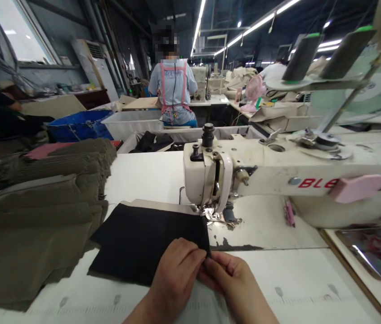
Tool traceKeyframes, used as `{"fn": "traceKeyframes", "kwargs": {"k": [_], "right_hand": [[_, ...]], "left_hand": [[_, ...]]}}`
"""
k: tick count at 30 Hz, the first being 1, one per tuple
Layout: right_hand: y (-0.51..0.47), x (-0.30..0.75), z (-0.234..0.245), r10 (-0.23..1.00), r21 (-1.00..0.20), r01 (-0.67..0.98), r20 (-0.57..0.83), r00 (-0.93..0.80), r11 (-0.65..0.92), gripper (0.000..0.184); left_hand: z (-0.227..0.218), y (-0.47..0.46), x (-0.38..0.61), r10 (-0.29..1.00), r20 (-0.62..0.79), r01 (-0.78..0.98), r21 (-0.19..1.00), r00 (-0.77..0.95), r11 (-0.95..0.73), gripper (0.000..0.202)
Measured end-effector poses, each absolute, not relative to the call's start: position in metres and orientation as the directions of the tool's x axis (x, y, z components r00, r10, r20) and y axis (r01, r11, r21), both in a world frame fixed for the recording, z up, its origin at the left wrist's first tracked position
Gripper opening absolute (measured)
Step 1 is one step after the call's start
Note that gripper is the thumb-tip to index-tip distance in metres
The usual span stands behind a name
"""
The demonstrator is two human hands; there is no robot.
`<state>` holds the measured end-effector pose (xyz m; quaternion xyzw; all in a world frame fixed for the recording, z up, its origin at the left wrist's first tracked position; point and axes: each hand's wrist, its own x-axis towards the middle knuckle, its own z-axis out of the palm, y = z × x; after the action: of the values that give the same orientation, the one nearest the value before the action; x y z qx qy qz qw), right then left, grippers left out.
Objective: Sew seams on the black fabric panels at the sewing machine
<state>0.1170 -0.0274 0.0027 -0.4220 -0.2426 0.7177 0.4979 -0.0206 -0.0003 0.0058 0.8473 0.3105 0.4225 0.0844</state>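
A black fabric piece (pixel 143 238) lies flat on the white table, with a beige layer (pixel 156 205) showing along its far edge. Its far right corner reaches the presser foot (pixel 210 213) of the sewing machine (pixel 203 175). My left hand (pixel 180 270) rests on the fabric near its right edge, fingers curled together in a pinch on that edge. Just beside it, my right hand (pixel 227 274) pinches the same edge from the right, thumb and fingertips closed. The fingers of both hands meet at the near right corner.
Stacked olive fabric pieces (pixel 42 216) cover the table's left side. A phone (pixel 375 252) lies at the right. Behind the table stand a blue bin (pixel 78 126) and a white bin (pixel 132 125). A co-worker (pixel 173 90) sits beyond, back turned. Thread cones (pixel 301 58) rise above the machine.
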Motion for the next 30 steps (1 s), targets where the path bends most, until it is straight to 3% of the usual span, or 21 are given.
{"fn": "traceKeyframes", "kwargs": {"k": [6,14,17,19,20,21,23,24,26,28,30], "right_hand": [[-0.03,0.122,0.001,0.918,-0.77,-0.503,-0.366,-0.153,-0.391,0.023],[-0.032,0.123,0.014,0.902,-0.681,-0.598,-0.382,-0.202,-0.423,0.021],[-0.037,0.126,0.011,0.906,-0.756,-0.499,-0.36,-0.222,-0.423,0.025],[-0.04,0.134,0.007,0.955,-0.929,-0.225,-0.276,-0.106,-0.294,0.024],[-0.04,0.139,0.005,0.988,-0.988,-0.014,-0.152,-0.034,-0.152,0.023],[-0.039,0.144,0.004,1.0,-0.976,0.215,0.021,-0.002,0.021,0.022],[-0.032,0.153,0.005,0.928,-0.755,0.547,0.35,-0.13,0.362,0.023],[-0.027,0.156,0.007,0.864,-0.623,0.606,0.432,-0.259,0.494,0.023],[-0.016,0.158,0.009,0.752,-0.468,0.592,0.461,-0.47,0.656,0.022],[-0.008,0.157,0.009,0.69,-0.409,0.557,0.454,-0.564,0.723,0.024],[-0.005,0.156,0.006,0.667,-0.373,0.554,0.467,-0.58,0.744,0.027]], "left_hand": [[0.01,-0.003,-0.02,0.543,0.652,0.476,0.302,0.529,-0.826,0.019],[0.014,0.0,-0.019,0.542,0.659,0.482,0.297,0.522,-0.824,0.02],[0.013,0.001,-0.018,0.493,0.682,0.475,0.237,0.54,-0.847,0.028],[0.012,-0.001,-0.018,0.486,0.664,0.486,0.207,0.568,-0.849,0.029],[0.012,-0.003,-0.017,0.491,0.649,0.488,0.205,0.58,-0.848,0.028],[0.013,-0.005,-0.018,0.503,0.631,0.487,0.218,0.591,-0.846,0.027],[0.015,-0.006,-0.019,0.54,0.589,0.479,0.275,0.601,-0.833,0.026],[0.018,-0.003,-0.021,0.564,0.553,0.473,0.314,0.613,-0.823,0.025],[0.024,0.008,-0.026,0.618,0.449,0.504,0.358,0.646,-0.786,0.018],[0.031,0.026,-0.033,0.659,0.341,0.591,0.293,0.67,-0.752,0.009],[0.033,0.047,-0.039,0.659,0.253,0.637,0.174,0.708,-0.751,0.03]]}}
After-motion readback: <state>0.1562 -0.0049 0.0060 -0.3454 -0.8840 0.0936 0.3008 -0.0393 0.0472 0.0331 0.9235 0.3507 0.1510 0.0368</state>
